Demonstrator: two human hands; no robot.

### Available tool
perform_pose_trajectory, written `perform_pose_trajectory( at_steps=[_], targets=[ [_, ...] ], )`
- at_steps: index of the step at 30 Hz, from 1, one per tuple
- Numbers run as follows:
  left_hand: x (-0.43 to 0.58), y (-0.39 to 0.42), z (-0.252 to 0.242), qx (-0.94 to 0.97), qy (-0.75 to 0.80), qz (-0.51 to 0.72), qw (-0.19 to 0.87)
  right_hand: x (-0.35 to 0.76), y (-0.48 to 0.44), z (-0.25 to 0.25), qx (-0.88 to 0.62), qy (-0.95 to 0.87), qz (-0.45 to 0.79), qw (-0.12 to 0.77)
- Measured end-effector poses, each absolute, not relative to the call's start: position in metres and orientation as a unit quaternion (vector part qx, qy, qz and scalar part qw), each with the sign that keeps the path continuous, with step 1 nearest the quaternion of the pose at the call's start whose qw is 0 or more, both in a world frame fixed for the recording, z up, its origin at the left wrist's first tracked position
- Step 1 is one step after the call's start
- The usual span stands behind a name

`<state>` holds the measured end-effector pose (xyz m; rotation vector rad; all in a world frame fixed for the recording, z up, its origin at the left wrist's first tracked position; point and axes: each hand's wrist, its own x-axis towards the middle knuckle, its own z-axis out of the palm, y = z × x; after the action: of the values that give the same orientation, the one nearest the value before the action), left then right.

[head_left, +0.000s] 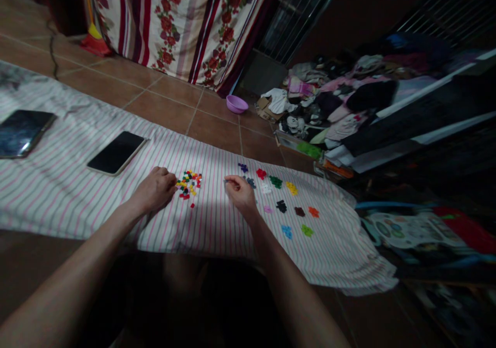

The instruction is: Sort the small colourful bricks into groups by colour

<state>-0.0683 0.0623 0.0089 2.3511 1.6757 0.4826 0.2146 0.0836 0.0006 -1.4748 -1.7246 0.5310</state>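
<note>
A mixed pile of small coloured pieces (188, 184), perhaps beads or tiny bricks, lies on the striped cloth. My left hand (158, 189) rests at the pile's left edge, fingers curled; what they hold, if anything, is hidden. To the right of the pile, my right hand (241, 194) pinches a tiny greyish piece (226, 181) between thumb and finger. Beyond and partly behind that hand is a dark grey-blue group (250, 183). Around it sit single-colour groups, among them red (261, 174), green (276, 182), yellow (292, 188), black (281, 206) and light blue (287, 231).
A phone (117, 153) lies left of my left hand, with a dark tablet-like device (24, 133) farther left. The striped cloth (217, 229) covers the long work surface. On the tiled floor behind stand a purple basin (236, 104) and heaped clothes (341, 95).
</note>
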Motion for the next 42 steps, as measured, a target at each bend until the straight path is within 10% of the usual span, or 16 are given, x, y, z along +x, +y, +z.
perform_pose_trajectory(
  at_steps=[18,42],
  targets=[
    [-0.068,0.062,0.011,0.796,0.565,0.183,0.112,0.294,0.121,0.005,-0.661,-0.719,0.001,0.215],
    [-0.067,0.06,0.015,0.801,0.567,0.157,0.111,0.205,0.094,0.007,-0.551,-0.767,0.124,0.304]
  ],
)
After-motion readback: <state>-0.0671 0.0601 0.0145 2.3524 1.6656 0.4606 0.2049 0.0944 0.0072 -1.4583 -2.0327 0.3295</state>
